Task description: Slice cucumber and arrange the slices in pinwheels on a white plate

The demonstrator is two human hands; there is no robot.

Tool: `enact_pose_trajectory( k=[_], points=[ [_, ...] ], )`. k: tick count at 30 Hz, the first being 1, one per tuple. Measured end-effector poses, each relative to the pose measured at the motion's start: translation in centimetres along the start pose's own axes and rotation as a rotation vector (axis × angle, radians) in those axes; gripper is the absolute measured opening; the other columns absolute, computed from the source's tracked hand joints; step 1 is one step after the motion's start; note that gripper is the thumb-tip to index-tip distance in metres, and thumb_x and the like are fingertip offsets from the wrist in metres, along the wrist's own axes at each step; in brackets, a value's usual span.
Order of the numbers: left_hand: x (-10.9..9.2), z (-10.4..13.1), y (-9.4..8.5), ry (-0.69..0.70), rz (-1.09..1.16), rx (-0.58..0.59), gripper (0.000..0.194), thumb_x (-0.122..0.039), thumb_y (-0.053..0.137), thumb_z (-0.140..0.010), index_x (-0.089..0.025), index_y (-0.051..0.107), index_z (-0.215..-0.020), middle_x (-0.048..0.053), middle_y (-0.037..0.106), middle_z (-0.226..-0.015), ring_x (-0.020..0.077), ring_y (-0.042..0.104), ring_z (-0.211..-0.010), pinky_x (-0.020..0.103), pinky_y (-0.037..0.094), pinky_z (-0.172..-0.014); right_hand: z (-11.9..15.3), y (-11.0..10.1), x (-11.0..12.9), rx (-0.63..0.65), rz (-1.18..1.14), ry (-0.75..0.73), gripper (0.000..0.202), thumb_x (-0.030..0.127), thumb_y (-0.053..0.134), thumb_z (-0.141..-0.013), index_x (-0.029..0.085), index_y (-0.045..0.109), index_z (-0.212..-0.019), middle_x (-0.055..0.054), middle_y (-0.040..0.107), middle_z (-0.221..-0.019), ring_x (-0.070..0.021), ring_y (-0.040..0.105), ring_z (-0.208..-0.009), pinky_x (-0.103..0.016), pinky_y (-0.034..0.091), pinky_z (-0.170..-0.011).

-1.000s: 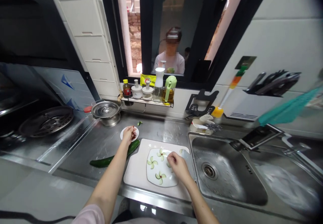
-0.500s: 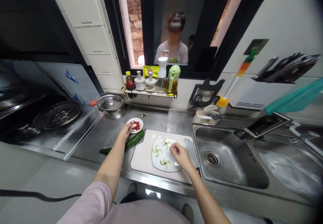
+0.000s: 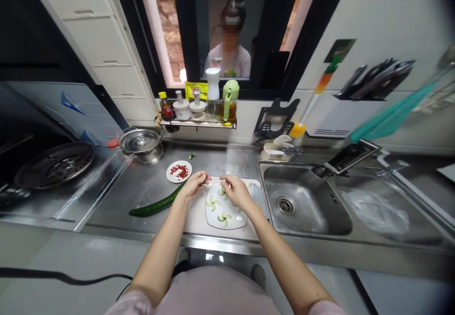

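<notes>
A white plate [image 3: 234,219] lies on a white cutting board [image 3: 194,216] and carries cucumber slices [image 3: 212,203] laid out as small flowers. My left hand [image 3: 195,184] hovers over the board's far left corner with its fingertips pinched together; what it pinches is too small to make out. My right hand [image 3: 234,191] is over the far edge of the plate, fingers curled down toward a cucumber flower. A small white dish of chopped red pieces [image 3: 179,171] sits just behind my left hand. A whole cucumber [image 3: 156,205] lies left of the board.
A steel sink [image 3: 302,203] is right of the board, with a tap [image 3: 350,156] over it. A lidded steel pot [image 3: 141,143] and a stove [image 3: 53,163] stand to the left. Condiment bottles [image 3: 199,109] line a shelf under the window, which reflects a person.
My left hand left the dish of red pieces and came right to the plate's far edge. My right hand shifted toward the back of the plate. The camera view dropped and moved back.
</notes>
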State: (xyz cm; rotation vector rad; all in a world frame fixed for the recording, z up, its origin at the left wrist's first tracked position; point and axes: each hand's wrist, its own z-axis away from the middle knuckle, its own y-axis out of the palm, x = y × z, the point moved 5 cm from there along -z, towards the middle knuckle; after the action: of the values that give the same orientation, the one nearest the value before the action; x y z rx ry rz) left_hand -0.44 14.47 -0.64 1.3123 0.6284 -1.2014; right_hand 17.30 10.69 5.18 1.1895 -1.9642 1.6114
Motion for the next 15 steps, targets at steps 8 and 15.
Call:
enact_pose_trajectory(
  k=[8, 15],
  points=[
    [-0.5, 1.3, 3.0, -0.120, -0.086, 0.184, 0.028, -0.037, 0.076, -0.074, -0.013, 0.065, -0.084, 0.004, 0.064, -0.078, 0.0091, 0.057, -0.069, 0.017, 0.034, -0.053, -1.7, -0.2, 2.2, 0.139, 0.068, -0.150, 0.021, 0.023, 0.050, -0.093, 0.022, 0.067, -0.106, -0.004, 0.062, -0.091, -0.0161, 0.053, -0.085, -0.027, 0.039, -0.078],
    [0.1, 1.6, 3.4, -0.230, -0.019, 0.207, 0.027, -0.034, 0.076, -0.074, -0.013, 0.066, -0.087, 0.004, 0.064, -0.077, 0.0088, 0.057, -0.066, 0.017, 0.036, -0.054, -1.6, -0.2, 2.0, 0.138, 0.092, -0.167, 0.012, 0.022, 0.052, -0.091, 0.020, 0.064, -0.091, -0.003, 0.061, -0.089, -0.0159, 0.051, -0.083, -0.027, 0.037, -0.077]
  ],
)
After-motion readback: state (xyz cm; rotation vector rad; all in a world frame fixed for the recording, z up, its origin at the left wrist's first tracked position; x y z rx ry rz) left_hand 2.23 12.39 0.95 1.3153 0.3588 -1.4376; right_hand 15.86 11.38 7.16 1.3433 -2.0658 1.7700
